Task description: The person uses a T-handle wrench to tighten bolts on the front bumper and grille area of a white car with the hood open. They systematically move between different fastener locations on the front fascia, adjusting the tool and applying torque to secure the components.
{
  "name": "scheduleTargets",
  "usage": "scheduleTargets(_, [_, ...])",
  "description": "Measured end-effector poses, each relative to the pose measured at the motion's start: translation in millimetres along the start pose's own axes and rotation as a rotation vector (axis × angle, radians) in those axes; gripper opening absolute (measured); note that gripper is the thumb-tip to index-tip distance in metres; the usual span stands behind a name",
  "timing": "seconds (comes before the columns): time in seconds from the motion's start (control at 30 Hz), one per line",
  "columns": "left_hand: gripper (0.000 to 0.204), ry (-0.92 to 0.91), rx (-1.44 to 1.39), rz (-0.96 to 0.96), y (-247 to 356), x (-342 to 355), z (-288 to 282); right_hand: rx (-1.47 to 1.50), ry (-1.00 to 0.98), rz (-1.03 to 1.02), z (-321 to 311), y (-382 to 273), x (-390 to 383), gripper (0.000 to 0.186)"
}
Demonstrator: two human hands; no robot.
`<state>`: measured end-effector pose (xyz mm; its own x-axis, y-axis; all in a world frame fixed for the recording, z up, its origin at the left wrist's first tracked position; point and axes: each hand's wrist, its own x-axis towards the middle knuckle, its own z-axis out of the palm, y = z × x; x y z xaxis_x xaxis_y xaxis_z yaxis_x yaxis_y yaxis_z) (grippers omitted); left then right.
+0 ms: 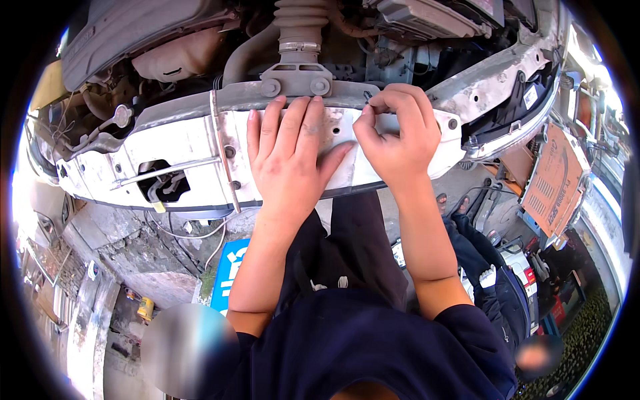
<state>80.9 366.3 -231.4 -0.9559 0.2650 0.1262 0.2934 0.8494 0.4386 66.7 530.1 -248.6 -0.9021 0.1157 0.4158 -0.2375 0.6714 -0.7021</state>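
Observation:
A white front crossmember [100,170] of a car's open engine bay spans in front of me. My left hand [290,147] lies on it with fingers stretched out and thumb apart, holding nothing. To its right, my right hand [402,133] is closed in a pinch at the member's upper edge. A small dark piece [367,96] shows by its fingertips; its kind is too small to tell. Left of my hands, a T-handle wrench [167,171] rests on the member, its shaft crossing a dark opening. A grey bracket [297,75] with two round fasteners stands just beyond my left fingertips.
A ribbed air hose [301,23] rises behind the bracket. At the right are a headlight housing [513,133] and an upright cardboard box [557,183]. Another person in dark clothes [490,267] is low on the right. A blue sign [229,273] and a yellow can [145,308] are at the lower left.

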Motion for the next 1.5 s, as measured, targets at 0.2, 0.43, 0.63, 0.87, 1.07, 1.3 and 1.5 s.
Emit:
scheduleTargets(0.2, [0.063,0.004,-0.008,-0.028,-5,-8,9,-0.085,0.012,-0.049,-2,2,-6,0.023])
scheduleTargets(0.43, [0.064,0.058,-0.007,0.008,-7,-4,12,0.029,-0.179,-0.003,-21,1,0,0.025])
scheduleTargets(0.63, [0.055,0.048,-0.231,0.016,-15,-3,-1,0.147,-0.236,0.053,-21,-6,13,0.023])
scheduleTargets(0.87, [0.050,0.101,-0.355,-0.050,-9,-30,-21,0.085,-0.567,0.048,-31,-22,32,0.024])
scheduleTargets(1.07, [0.043,0.056,-0.671,-0.207,13,-46,-14,-0.068,-0.689,-0.014,-22,-36,32,0.023])
scheduleTargets(1.3, [0.031,-0.076,-1.763,-0.802,29,-61,-12,-0.159,-0.679,-0.064,-20,-51,33,0.023])
scheduleTargets(1.5, [0.036,-0.144,-2.228,-1.056,39,-67,-34,-0.019,-0.508,-0.059,-54,-96,4,0.026])
